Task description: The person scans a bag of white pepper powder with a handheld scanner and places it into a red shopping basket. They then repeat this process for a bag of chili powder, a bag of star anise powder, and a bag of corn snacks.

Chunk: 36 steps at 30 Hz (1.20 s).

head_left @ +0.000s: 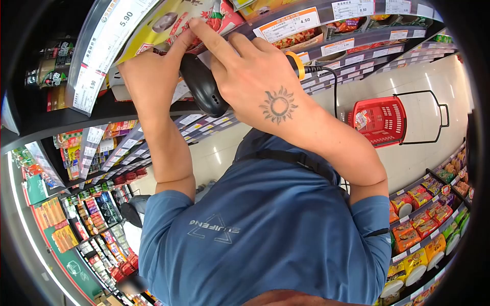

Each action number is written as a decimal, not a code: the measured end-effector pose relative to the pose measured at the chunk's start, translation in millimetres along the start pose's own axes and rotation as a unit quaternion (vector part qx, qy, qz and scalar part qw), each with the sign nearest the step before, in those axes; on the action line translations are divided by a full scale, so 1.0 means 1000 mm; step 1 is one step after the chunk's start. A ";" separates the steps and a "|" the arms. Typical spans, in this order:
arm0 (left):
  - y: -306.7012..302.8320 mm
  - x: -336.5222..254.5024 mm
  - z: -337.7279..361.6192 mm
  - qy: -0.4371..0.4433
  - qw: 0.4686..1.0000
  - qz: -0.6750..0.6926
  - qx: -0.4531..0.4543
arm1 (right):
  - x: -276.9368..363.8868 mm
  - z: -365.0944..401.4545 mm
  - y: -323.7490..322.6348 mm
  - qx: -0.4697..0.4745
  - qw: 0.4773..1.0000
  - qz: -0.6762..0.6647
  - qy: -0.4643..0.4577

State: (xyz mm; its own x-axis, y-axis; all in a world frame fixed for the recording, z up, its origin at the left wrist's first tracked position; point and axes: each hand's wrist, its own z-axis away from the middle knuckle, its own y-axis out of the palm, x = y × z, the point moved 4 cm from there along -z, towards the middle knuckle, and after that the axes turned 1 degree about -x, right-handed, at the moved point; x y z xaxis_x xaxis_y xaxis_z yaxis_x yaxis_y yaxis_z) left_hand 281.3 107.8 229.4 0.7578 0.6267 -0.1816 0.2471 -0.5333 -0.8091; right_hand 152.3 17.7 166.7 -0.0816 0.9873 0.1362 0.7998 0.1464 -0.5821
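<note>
My left hand point(149, 76) grips the lower edge of a yellow and red food packet point(176, 18) at the shelf, its thumb in front and its other fingers mostly hidden. Close beside it, my right hand point(250, 69), with a sun tattoo on its back, is wrapped round a black handheld scanner point(200, 87). A yellow ring point(295, 65) and a black cable point(324, 70) show at the scanner's other end. The index finger of this hand stretches onto the packet's face, near the left thumb. The packet's top runs out of view.
Price tags point(288, 24) line the shelf edges in front of me. On the floor to my right stands a red shopping basket point(397, 120) with a packet inside and a black handle. Shelves of bagged goods point(408, 237) are at lower right; another stocked shelf point(102, 224) stands at left.
</note>
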 end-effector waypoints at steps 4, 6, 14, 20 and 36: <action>-0.002 -0.003 -0.002 0.016 0.998 0.060 0.021 | -0.002 -0.003 -0.002 0.086 0.996 0.035 -0.006; -0.002 -0.006 0.003 0.026 0.978 0.205 -0.032 | -0.005 -0.002 0.002 0.117 0.992 0.039 -0.005; 0.013 -0.005 -0.009 0.020 0.962 0.151 -0.226 | -0.009 0.010 0.007 0.114 0.993 -0.030 0.004; 0.019 0.004 -0.029 0.016 0.971 0.077 -0.228 | -0.006 0.018 0.008 0.058 0.997 -0.041 0.005; 0.003 -0.018 0.059 0.200 0.943 -0.022 -0.265 | -0.021 -0.001 -0.006 0.137 0.989 0.059 0.020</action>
State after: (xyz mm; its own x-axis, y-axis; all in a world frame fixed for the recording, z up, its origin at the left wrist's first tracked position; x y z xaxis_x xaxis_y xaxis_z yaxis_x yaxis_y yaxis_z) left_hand 232.5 128.7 197.6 0.8804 0.4473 0.1576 0.4711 -0.7872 -0.3980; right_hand 149.7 -3.7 168.4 0.0307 0.9961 0.0825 0.6113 0.0466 -0.7900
